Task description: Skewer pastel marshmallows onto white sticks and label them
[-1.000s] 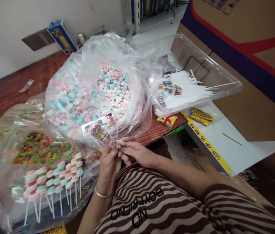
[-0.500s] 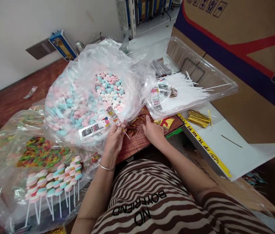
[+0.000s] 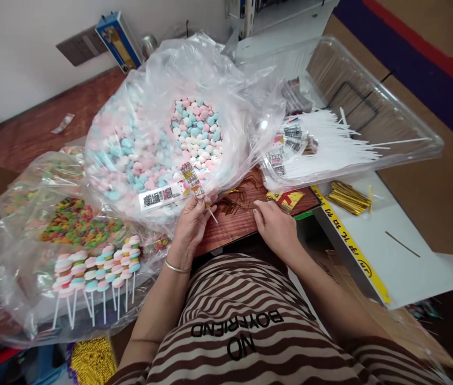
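My left hand is closed on the lower end of a small printed wrapper, with a short white stick poking out below. Beside it, a flat printed label strip lies on the large clear bag of pink, white and blue candies. My right hand rests at the table's front edge, fingers curled; whether anything is between them is not visible. Loose gold twist ties lie between the hands. A yellow and red packet sits just beyond my right hand.
A clear plastic tray holds white sticks and labels. Gold ties lie on the white surface at right. Candy skewers rest on a bag of colourful rings at left. A large cardboard box stands at right.
The view has shifted, showing more at the lower left. My right hand has drawn slightly away from the loose ties and its fingers are more curled. My left hand still holds the wrapper.
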Available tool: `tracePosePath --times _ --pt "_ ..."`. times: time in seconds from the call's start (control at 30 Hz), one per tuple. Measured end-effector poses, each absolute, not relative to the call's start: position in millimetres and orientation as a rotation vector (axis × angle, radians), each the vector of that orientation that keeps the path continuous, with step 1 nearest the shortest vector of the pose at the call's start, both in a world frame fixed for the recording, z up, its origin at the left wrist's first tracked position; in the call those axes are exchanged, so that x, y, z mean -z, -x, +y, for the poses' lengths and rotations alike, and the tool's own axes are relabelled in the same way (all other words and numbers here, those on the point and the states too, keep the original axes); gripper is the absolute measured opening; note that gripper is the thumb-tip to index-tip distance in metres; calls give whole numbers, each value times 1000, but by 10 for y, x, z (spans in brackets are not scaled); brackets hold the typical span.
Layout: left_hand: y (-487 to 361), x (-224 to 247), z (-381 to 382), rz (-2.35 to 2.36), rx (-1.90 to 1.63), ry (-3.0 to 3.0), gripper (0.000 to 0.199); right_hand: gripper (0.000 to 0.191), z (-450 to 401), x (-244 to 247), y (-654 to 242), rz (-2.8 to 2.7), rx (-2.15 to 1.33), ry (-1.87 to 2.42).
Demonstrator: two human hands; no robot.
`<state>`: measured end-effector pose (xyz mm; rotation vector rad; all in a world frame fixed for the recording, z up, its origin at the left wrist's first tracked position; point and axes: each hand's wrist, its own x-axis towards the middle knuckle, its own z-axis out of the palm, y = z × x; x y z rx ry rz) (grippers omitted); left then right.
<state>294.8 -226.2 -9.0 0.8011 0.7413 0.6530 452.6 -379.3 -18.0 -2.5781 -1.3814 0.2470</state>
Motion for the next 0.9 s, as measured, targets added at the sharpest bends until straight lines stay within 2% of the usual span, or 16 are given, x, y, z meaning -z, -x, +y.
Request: tracePosePath --times 0.23,0.43,0.67,0.77,0.9 --pt "-2858 126 -2297 737 -660 -795 36 34 -3856 172 -4683 -1246 -132 2761" --pt "-2850 118 -2331 739 -647 -859 33 32 -3888 117 -4679 -1245 -246 2731" --pt "-2855 117 -2424 744 -647 -886 38 25 -3735 291 -4611 -1323 -216 2741" --pt "-2759 41 -2461 757 -623 -1132 32 26 -3787 307 -4599 -1291 -126 2722" --pt "-2587 -131 -2552 880 -631 -1927 19 26 -3978 155 -4536 -1307 193 2460"
